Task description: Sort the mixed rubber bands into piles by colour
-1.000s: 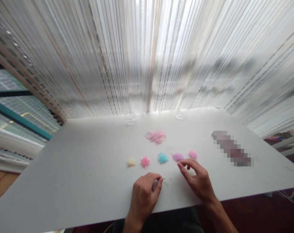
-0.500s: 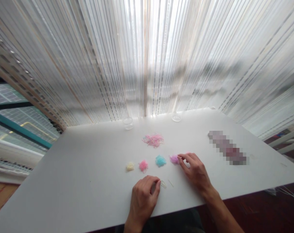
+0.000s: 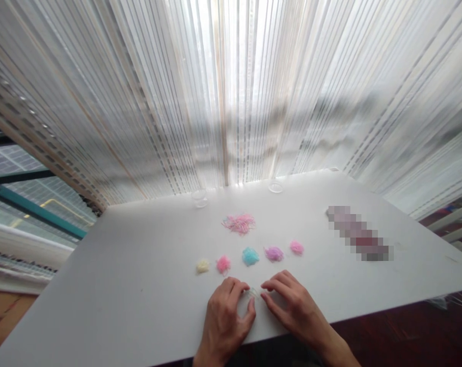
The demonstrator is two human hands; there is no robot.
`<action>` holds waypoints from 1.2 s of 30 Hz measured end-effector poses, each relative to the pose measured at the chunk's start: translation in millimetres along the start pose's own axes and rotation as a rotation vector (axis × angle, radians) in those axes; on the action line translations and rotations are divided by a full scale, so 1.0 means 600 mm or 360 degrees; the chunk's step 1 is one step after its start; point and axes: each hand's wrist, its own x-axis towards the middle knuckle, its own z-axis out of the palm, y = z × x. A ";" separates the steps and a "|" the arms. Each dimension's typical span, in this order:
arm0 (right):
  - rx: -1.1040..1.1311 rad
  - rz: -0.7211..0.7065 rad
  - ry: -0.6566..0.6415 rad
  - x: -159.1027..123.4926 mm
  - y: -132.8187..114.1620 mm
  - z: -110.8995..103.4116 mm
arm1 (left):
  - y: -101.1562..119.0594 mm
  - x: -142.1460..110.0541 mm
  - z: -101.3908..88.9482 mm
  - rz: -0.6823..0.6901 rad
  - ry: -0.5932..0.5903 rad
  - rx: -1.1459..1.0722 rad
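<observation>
My left hand (image 3: 227, 316) rests at the table's near edge, thumb and index finger apart with nothing between them. Facing it, my right hand (image 3: 295, 303) has its thumb and fingertips slightly parted, and no held thing shows there. A few pale, thin bands (image 3: 254, 292) lie on the table between the two sets of fingertips. Beyond the hands is a row of small piles of thin, band-like strands: cream (image 3: 202, 266), coral pink (image 3: 223, 264), blue (image 3: 250, 256), purple (image 3: 274, 254) and bright pink (image 3: 297, 247).
Behind the row lies a larger, loose heap of mostly pink strands (image 3: 239, 224). Two clear round dishes (image 3: 200, 200) (image 3: 275, 187) stand near the back edge of the white table (image 3: 101, 285). A blurred-out long object (image 3: 358, 234) lies at right. Sheer curtains (image 3: 231, 102) hang behind.
My right hand has moved left and nearer, from the purple pile to beside my left hand, uncovering the bright pink pile. My left thumb and index finger have spread further apart.
</observation>
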 end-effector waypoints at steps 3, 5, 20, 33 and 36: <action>0.0020 0.0003 -0.0032 -0.006 -0.001 0.007 | -0.002 -0.006 0.002 0.0004 0.0025 0.0059; 0.0025 0.0007 -0.0034 -0.008 -0.001 0.009 | -0.003 -0.008 0.001 0.0012 0.0032 0.0095; 0.0138 -0.0043 -0.0092 0.032 0.012 0.020 | -0.015 -0.010 -0.002 -0.0035 -0.0043 -0.0021; 0.0209 0.0101 -0.0064 0.030 0.016 0.026 | -0.011 -0.003 0.005 -0.0082 -0.0023 0.0036; 0.0195 0.0108 -0.0065 0.029 0.016 0.026 | -0.011 -0.001 0.006 -0.0063 -0.0030 0.0048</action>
